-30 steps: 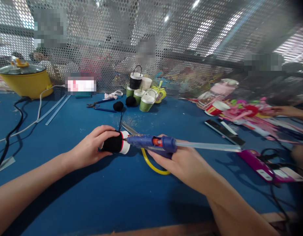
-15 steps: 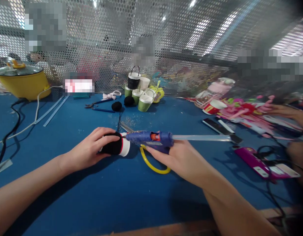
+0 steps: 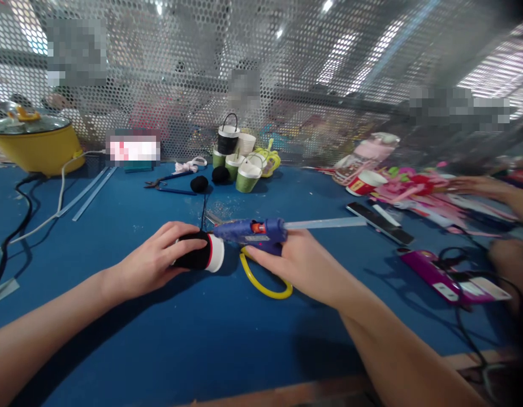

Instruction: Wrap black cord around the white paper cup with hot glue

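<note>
My left hand (image 3: 161, 254) is wrapped round a small paper cup (image 3: 216, 254) lying on its side. Black yarn covers most of the cup, with a thin red band beside the white rim, which faces right. A strand runs from the cup up to a black yarn ball (image 3: 199, 183). In my right hand (image 3: 301, 257) is a blue glue gun (image 3: 248, 233), its nozzle at the cup's upper edge; whether it touches I cannot tell. A clear glue stick (image 3: 329, 223) juts from its back. Under the gun lie scissors, one yellow handle (image 3: 265, 288) showing.
Several small green, white and black cups (image 3: 247, 176) stand at the back beside pliers (image 3: 172, 186). At left sits a yellow pot (image 3: 40, 150) with cables. A phone (image 3: 377, 221), a purple power strip (image 3: 452, 277) and another person's hand (image 3: 477, 185) among pink craft pieces are at right.
The glue gun has shifted slightly left along the cup's edge, and its glue stick tilts up a little more. My left hand still holds the cup. The whole view has moved slightly.
</note>
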Tool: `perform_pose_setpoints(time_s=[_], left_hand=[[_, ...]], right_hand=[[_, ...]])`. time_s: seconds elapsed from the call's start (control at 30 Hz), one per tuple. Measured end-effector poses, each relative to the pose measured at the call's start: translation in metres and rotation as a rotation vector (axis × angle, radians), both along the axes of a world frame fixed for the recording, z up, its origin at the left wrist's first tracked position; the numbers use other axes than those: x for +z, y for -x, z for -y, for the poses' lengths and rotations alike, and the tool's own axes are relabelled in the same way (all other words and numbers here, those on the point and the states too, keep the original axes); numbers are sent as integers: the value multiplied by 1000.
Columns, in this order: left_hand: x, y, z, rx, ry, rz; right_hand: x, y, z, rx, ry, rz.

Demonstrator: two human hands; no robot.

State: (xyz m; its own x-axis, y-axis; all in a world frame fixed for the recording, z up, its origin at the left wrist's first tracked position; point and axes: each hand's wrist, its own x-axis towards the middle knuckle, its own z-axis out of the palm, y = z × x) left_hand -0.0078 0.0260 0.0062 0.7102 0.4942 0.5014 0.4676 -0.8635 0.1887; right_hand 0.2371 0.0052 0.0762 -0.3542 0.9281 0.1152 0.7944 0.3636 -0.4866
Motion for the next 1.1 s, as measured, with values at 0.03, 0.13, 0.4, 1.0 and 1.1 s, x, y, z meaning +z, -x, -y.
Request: perform_pose_setpoints(time_s=[0.03,0.13,0.4,1.0,1.1], left_hand=[[0,0,0,-1,-3,-5],[0,0,0,-2,3,-2],[1,0,0,13,38,26],[0,1,-1,107,219,143],[2,0,-1,120,249,163]], right_hand=[[0,0,-1,1,7,1],[0,0,0,-8,31,-2],[-1,0,2,-25,9,2],[-8,-4,12,-24,-3,64],[-7,-4,13,6,-10,39]])
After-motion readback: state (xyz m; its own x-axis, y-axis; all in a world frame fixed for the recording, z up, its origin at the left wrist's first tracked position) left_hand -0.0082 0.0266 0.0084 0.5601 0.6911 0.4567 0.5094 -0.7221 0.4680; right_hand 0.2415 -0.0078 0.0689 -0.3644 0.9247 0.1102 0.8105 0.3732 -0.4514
